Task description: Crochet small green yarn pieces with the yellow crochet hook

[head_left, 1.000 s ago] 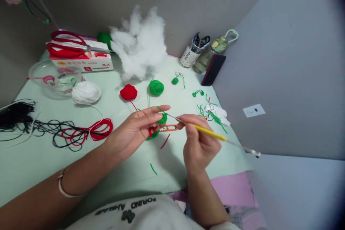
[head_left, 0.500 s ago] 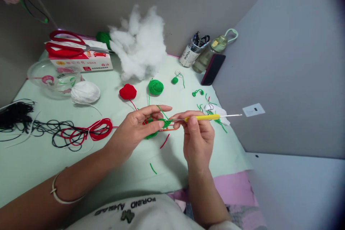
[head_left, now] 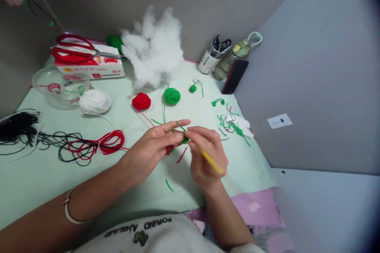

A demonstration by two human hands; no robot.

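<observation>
Left hand pinching small green-and-red crochet piece | right hand clamped on yellow-handled crochet hook | advise: keep the strand from the round green yarn ball, 12 o'clock, taut.

Soft, bright light. The left hand and right hand drop a faint shadow on the tabletop just under them. The right hand looks blurry. Far to their right, the edge goes dark.
</observation>
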